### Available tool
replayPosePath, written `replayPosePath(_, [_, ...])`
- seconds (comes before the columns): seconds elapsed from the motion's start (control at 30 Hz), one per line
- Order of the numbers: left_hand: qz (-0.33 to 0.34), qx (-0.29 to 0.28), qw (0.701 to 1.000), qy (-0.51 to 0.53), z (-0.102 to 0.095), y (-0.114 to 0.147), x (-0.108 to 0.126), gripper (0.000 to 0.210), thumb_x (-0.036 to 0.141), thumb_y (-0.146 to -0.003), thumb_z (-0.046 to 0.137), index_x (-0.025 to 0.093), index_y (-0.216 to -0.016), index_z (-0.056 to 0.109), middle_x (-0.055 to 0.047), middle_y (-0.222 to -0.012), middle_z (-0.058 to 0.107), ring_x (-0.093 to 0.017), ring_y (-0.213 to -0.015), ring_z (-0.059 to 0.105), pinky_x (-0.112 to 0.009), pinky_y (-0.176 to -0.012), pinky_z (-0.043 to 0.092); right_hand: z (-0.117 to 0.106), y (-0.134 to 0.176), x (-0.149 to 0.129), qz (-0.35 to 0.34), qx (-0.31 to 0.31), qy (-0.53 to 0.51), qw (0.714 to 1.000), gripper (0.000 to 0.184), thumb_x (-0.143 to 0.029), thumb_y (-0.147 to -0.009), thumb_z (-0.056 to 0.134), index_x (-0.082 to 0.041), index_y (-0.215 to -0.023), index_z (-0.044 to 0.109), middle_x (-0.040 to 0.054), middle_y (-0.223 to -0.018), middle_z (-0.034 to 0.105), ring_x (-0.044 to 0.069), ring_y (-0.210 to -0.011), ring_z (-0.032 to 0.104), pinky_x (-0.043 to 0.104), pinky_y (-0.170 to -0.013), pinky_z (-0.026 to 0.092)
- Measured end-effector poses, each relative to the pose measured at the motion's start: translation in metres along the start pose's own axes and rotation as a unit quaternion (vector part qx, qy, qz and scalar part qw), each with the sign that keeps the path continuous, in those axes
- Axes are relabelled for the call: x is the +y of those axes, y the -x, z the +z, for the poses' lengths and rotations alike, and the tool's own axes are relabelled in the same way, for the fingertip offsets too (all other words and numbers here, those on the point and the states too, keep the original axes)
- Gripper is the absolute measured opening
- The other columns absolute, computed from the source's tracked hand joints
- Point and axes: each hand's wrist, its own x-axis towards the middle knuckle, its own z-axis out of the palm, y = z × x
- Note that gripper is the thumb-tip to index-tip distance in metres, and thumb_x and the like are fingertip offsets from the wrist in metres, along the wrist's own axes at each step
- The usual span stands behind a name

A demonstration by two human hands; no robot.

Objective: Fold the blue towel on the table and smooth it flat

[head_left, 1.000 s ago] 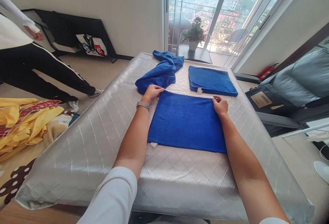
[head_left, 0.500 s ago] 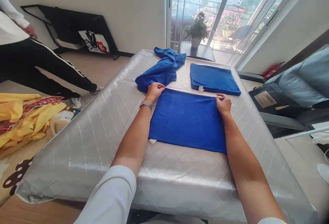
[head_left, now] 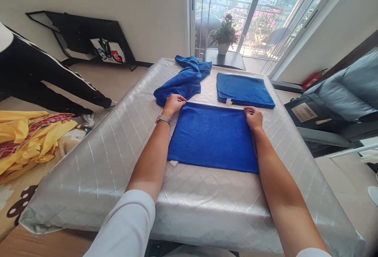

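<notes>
A blue towel (head_left: pixel 214 139) lies flat, folded into a rectangle, with a small white tag at its near left corner. My left hand (head_left: pixel 175 104), a watch on its wrist, pinches the far left corner. At the far right corner, my right hand (head_left: pixel 254 117) has thumb and fingers closed on the edge. Just beyond my left hand is a crumpled blue towel (head_left: pixel 184 80). A neat stack of folded blue towels (head_left: pixel 245 89) rests past my right hand, a white tag showing at its near edge.
A silvery quilted cloth covers the table (head_left: pixel 103 170). Behind it, a potted plant (head_left: pixel 223 36) stands on a chair (head_left: pixel 227 58) by the glass door. Yellow and plaid clothes (head_left: pixel 35 143) lie at left, near a standing person's legs (head_left: pixel 53 72). A grey sofa (head_left: pixel 345 87) is at right.
The view has shifted slightly. At the left, the other person's hand has left the frame and less of the upper body shows. Both my hands keep their hold on the towel's far corners.
</notes>
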Motion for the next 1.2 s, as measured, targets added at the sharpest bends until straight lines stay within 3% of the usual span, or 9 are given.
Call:
replayPosePath(0.3, [0.022,0.022,1.000,-0.001,0.012,0.003,-0.001,0.016,0.025,-0.081,0.075,0.019,-0.094,0.082,-0.009,-0.095,0.081,-0.024,-0.093,0.074,-0.031,-0.092,0.053,0.001,0.001,-0.002,-0.002,0.010,0.068,0.998,0.029,-0.028,-0.090,0.058,-0.021,-0.105,0.081,0.0100,-0.104,0.081,0.027,-0.092,0.073,0.044,-0.097,0.053])
replayPosePath(0.83, [0.048,0.024,0.998,0.033,0.006,0.003,-0.008,0.010,0.025,-0.079,0.076,0.020,-0.086,0.081,-0.009,-0.094,0.081,-0.024,-0.091,0.074,-0.031,-0.092,0.054,0.003,0.004,-0.001,-0.037,0.011,0.108,0.993,0.029,-0.024,-0.092,0.054,-0.020,-0.104,0.079,0.0113,-0.112,0.076,0.025,-0.091,0.069,0.041,-0.099,0.051])
replayPosePath(1.07, [-0.012,0.128,0.991,-0.030,-0.011,-0.006,-0.026,0.022,0.023,-0.090,0.062,0.016,-0.102,0.078,-0.013,-0.107,0.079,-0.025,-0.101,0.072,-0.030,-0.097,0.050,0.002,0.006,-0.004,-0.036,0.003,0.116,0.993,0.031,-0.025,-0.094,0.051,-0.019,-0.105,0.079,0.0123,-0.113,0.075,0.024,-0.089,0.069,0.041,-0.100,0.050])
replayPosePath(1.2, [-0.026,0.121,0.988,-0.095,-0.019,-0.008,-0.025,0.025,0.024,-0.091,0.060,0.014,-0.107,0.077,-0.017,-0.114,0.078,-0.028,-0.109,0.070,-0.033,-0.100,0.049,0.002,0.006,-0.006,-0.029,0.000,0.122,0.992,0.031,-0.022,-0.093,0.050,-0.018,-0.105,0.079,0.0125,-0.112,0.074,0.023,-0.089,0.069,0.040,-0.101,0.049])
